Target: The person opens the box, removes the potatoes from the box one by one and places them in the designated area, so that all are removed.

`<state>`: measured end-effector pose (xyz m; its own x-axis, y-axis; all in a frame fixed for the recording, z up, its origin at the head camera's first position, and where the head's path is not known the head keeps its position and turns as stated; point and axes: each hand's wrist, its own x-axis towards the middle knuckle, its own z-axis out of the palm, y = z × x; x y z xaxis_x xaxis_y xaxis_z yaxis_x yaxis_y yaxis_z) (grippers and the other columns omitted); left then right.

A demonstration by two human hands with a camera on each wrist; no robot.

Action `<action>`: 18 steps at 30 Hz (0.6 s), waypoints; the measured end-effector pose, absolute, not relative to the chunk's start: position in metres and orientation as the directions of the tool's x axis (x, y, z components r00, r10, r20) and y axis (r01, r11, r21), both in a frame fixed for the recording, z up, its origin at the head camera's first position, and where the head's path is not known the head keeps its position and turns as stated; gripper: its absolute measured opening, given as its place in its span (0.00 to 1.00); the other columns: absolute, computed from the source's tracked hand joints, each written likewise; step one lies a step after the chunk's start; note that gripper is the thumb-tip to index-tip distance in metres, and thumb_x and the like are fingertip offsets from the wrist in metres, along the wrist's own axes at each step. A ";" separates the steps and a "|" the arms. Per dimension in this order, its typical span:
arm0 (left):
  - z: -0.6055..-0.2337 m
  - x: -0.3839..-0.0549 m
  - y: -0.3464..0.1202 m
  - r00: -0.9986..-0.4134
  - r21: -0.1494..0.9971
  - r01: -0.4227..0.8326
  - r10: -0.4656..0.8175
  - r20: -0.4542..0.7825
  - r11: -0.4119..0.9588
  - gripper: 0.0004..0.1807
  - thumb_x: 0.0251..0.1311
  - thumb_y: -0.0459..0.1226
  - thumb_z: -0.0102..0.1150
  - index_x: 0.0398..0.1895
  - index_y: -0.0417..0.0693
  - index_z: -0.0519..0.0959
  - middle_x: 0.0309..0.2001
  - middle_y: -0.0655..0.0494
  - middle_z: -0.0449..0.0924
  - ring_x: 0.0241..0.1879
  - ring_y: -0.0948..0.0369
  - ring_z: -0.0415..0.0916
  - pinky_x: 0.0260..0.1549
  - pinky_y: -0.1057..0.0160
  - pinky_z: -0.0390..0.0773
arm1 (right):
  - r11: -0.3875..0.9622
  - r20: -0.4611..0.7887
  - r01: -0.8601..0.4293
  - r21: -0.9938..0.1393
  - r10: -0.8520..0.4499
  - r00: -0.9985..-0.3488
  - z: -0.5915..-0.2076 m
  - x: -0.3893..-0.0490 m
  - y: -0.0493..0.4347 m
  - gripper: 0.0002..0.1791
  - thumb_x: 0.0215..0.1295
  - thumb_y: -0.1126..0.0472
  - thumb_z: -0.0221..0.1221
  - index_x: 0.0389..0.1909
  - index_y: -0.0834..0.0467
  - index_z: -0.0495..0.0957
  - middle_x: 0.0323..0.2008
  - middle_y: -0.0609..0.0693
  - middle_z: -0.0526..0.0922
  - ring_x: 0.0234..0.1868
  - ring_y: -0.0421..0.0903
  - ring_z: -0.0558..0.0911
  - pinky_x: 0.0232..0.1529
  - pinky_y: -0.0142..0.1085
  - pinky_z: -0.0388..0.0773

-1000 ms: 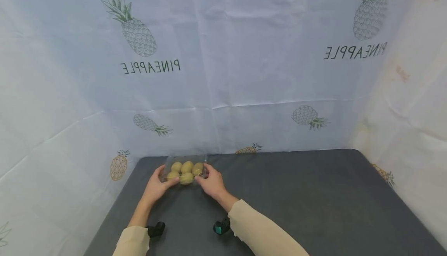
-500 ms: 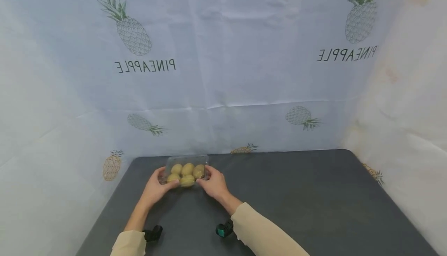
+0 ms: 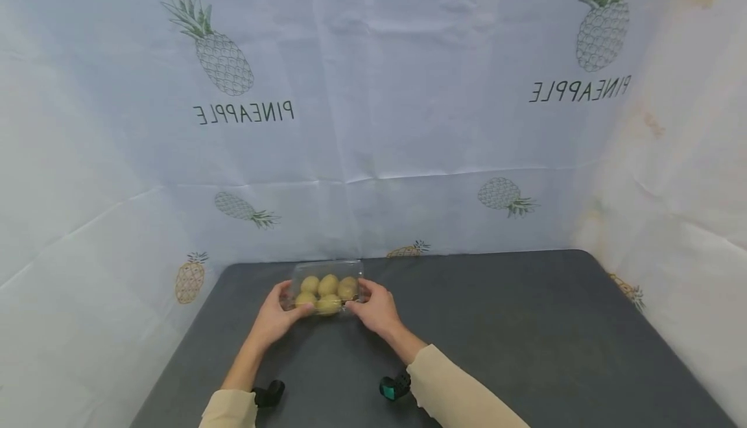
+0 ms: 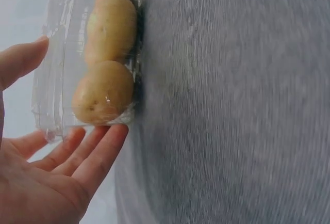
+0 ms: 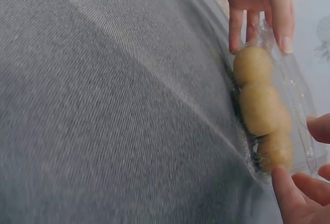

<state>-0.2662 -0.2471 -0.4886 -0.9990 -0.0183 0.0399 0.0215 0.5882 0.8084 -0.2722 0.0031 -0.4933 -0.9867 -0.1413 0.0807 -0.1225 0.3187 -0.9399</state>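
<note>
A clear plastic box (image 3: pixel 296 272) of potatoes (image 3: pixel 328 285) is held between both hands near the table's back edge. My left hand (image 3: pixel 277 316) grips its left end, the thumb over the near side. At the opposite end, my right hand (image 3: pixel 378 311) holds it the same way. Several yellow-brown potatoes (image 4: pixel 109 30) show through the plastic in the left wrist view, where the left hand's fingers (image 4: pixel 105 152) touch the box's end. The right wrist view has both hands at the box's ends. Whether its underside touches the table cannot be told.
The dark grey table (image 3: pixel 496 331) extends far to the right. White cloth (image 3: pixel 408 123) printed with pineapples hangs behind it and at both sides. A black device (image 3: pixel 270 393) sits by the left wrist and another (image 3: pixel 395 386) by the right wrist.
Both hands have moved the potato box to the right along the table's back edge, mostly in the last half second. Their hold on it looks the same. The head view has shifted slightly.
</note>
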 end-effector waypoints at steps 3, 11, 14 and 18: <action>-0.489 -0.266 -0.241 -0.999 0.812 0.023 -0.015 0.039 0.583 0.50 0.61 0.51 0.71 0.78 0.39 0.55 0.67 0.32 0.65 0.64 0.37 0.69 0.53 0.39 0.76 | 0.323 0.081 -0.120 -0.939 -0.132 -0.988 -0.494 -0.272 0.010 0.36 0.64 0.60 0.70 0.70 0.65 0.70 0.62 0.65 0.77 0.57 0.61 0.80 0.46 0.49 0.83; -0.491 -0.266 -0.227 -0.999 0.822 0.046 0.008 0.050 0.567 0.50 0.61 0.51 0.71 0.77 0.37 0.57 0.65 0.33 0.67 0.63 0.38 0.71 0.53 0.40 0.76 | 0.351 0.077 -0.118 -0.929 -0.130 -0.989 -0.494 -0.270 0.029 0.36 0.62 0.59 0.71 0.70 0.64 0.72 0.61 0.65 0.78 0.56 0.60 0.82 0.45 0.49 0.83; -0.492 -0.267 -0.221 -0.998 0.828 0.055 0.015 0.056 0.558 0.49 0.61 0.50 0.71 0.77 0.37 0.57 0.65 0.34 0.68 0.62 0.39 0.72 0.52 0.41 0.77 | 0.338 0.056 -0.099 -0.936 -0.132 -0.990 -0.492 -0.270 0.037 0.36 0.62 0.60 0.70 0.70 0.64 0.71 0.62 0.66 0.77 0.57 0.61 0.81 0.46 0.49 0.83; -0.493 -0.268 -0.211 -0.997 0.827 0.064 0.010 0.071 0.558 0.48 0.61 0.49 0.72 0.76 0.37 0.59 0.63 0.34 0.69 0.60 0.39 0.73 0.51 0.42 0.78 | 0.339 0.037 -0.079 -0.938 -0.129 -0.991 -0.491 -0.270 0.047 0.36 0.63 0.61 0.70 0.70 0.65 0.70 0.64 0.66 0.76 0.59 0.62 0.79 0.48 0.50 0.83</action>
<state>-0.2675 -0.2108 -0.4930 -0.9974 0.0104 0.0707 0.0644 0.5584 0.8271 -0.2696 0.0470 -0.4911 -0.9910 -0.1288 0.0372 -0.0792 0.3386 -0.9376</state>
